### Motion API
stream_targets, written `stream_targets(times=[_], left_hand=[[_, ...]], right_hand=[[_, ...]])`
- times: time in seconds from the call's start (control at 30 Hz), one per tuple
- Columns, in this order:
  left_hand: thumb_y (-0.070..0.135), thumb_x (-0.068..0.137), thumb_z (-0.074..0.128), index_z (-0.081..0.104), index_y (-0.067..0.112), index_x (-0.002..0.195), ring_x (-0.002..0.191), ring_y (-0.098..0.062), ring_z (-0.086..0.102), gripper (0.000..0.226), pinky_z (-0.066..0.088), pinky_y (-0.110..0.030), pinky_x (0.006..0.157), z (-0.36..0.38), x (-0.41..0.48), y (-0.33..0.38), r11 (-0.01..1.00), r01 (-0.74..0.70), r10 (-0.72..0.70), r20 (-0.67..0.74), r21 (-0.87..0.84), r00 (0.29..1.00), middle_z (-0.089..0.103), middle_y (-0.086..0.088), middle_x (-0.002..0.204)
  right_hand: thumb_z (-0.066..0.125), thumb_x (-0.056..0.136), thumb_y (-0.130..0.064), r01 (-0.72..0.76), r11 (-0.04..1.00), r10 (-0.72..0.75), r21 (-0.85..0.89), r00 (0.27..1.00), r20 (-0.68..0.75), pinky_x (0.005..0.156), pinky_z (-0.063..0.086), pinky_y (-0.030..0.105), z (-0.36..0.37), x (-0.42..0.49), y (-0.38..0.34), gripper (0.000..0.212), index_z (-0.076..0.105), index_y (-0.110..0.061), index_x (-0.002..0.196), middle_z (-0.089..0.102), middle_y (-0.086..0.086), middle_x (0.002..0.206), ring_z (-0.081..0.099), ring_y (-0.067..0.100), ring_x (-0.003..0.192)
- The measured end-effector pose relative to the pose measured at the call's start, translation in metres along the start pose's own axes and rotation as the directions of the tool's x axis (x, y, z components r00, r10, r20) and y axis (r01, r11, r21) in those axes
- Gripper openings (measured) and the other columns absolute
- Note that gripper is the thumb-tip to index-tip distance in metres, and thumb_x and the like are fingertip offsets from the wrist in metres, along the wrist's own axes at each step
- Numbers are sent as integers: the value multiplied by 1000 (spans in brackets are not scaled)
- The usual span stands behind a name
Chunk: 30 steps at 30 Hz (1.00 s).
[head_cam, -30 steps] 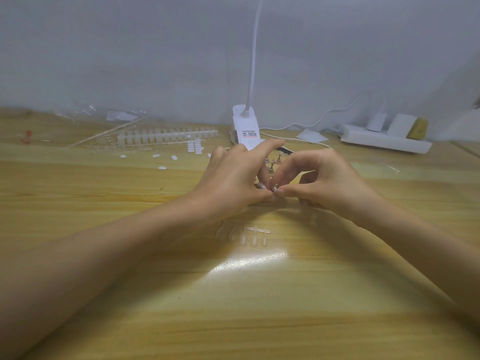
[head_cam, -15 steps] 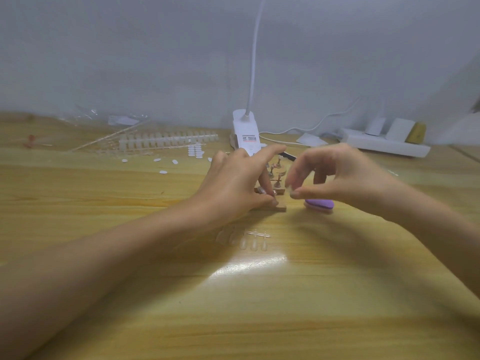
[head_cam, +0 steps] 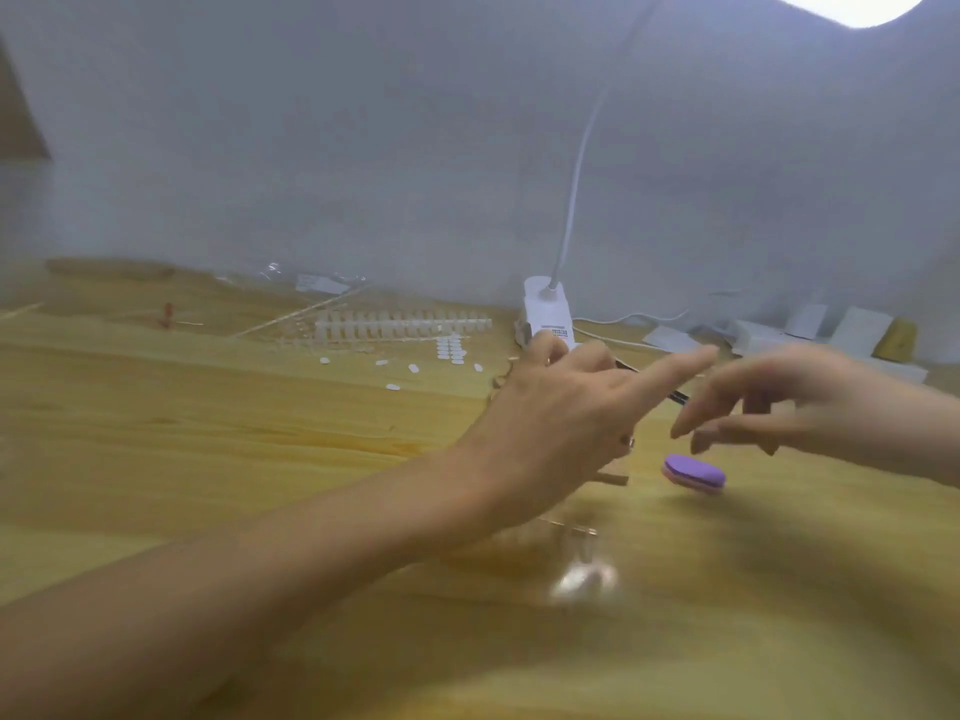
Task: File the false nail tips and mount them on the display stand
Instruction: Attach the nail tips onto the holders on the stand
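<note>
The view is blurred. My left hand (head_cam: pixel 566 423) lies over the small wooden display stand (head_cam: pixel 615 479), of which only a corner shows. Its thumb and lower fingers curl down onto the stand and its index finger points right. My right hand (head_cam: pixel 779 402) hovers to the right of it, fingers loosely spread, holding nothing. Below that hand a purple nail file block (head_cam: pixel 693 472) lies on the wooden table (head_cam: pixel 260 439). A short strip of clear nail tips (head_cam: pixel 571 532) lies just in front of my left hand.
A white clip lamp base (head_cam: pixel 545 309) stands behind my hands, its neck rising to the lit head (head_cam: pixel 852 2). A long rack of nail tips (head_cam: pixel 400 324) and scattered white tabs (head_cam: pixel 452 350) lie back left. Dark tweezers (head_cam: pixel 675 394) and a power strip (head_cam: pixel 769 335) sit behind right.
My right hand has let go at the stand, moved right and opened, uncovering the purple file block. My left hand stays on the stand with its index finger lifted. The view tilted up.
</note>
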<state>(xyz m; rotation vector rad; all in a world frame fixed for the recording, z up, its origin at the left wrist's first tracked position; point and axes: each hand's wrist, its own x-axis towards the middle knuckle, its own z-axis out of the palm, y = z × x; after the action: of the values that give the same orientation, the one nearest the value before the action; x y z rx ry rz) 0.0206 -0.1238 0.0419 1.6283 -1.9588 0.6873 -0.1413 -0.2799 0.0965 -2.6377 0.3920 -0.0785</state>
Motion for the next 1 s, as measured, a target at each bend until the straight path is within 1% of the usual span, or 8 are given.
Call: stream_targets(times=[0.07,0.13,0.3,0.43,0.5,0.6,0.77,1.0], left_hand=[[5,78,77,39,20,149,75,-12,62,82,51,-31,72,-21,6,-14,959,41,-63,-70,-281,996,66,8,81],[2,77,79,38,18,147,72,-5,65,83,55,-19,68,-38,8,-41,913,132,-188,-112,-387,976,65,5,79],[1,80,77,46,18,140,82,-11,69,70,51,-17,70,-36,-33,-112,731,542,-562,86,-414,823,69,1,85],[-2,75,78,52,18,132,78,-7,68,66,45,-12,69,-13,-68,-135,695,614,-632,88,-374,770,70,3,80],[-4,73,78,53,17,129,77,-9,68,65,51,-19,74,-8,-73,-140,697,611,-624,103,-374,775,70,2,77],[-2,74,79,53,15,130,83,-11,70,64,53,-30,88,-4,-77,-141,692,610,-616,125,-386,778,71,0,79],[0,76,78,50,16,133,87,-11,69,65,51,-33,93,-6,-76,-140,695,624,-620,142,-357,771,71,2,81],[-1,76,78,48,15,135,87,-13,71,68,53,-35,93,-6,-75,-143,676,639,-632,156,-366,759,71,0,80]], right_hand=[[71,88,-21,53,998,-43,46,981,-191,45,40,13,-9,22,1,20,78,-37,79,72,-16,72,52,2,53],[74,87,-21,103,995,-95,14,956,-279,50,41,13,-3,54,-6,14,79,-32,80,69,-18,68,56,2,57],[68,94,-24,196,932,-265,-304,942,-205,69,50,27,31,144,-44,13,77,-34,93,69,-20,88,64,3,79],[63,97,-30,251,809,-325,-531,944,-50,61,42,24,54,194,-57,15,75,-37,102,72,-18,107,67,9,95],[64,96,-29,288,770,-335,-569,942,23,57,36,21,60,204,-55,15,76,-37,102,72,-19,108,67,8,95],[67,94,-29,284,769,-303,-573,951,65,66,46,27,61,205,-54,15,76,-37,102,72,-17,108,68,11,95],[70,92,-25,268,807,-278,-527,958,62,77,56,35,60,197,-48,15,77,-32,103,74,-14,108,71,12,90],[76,87,-22,290,785,-301,-547,951,71,60,42,21,61,211,-54,10,77,-29,94,64,-21,84,68,11,86]])
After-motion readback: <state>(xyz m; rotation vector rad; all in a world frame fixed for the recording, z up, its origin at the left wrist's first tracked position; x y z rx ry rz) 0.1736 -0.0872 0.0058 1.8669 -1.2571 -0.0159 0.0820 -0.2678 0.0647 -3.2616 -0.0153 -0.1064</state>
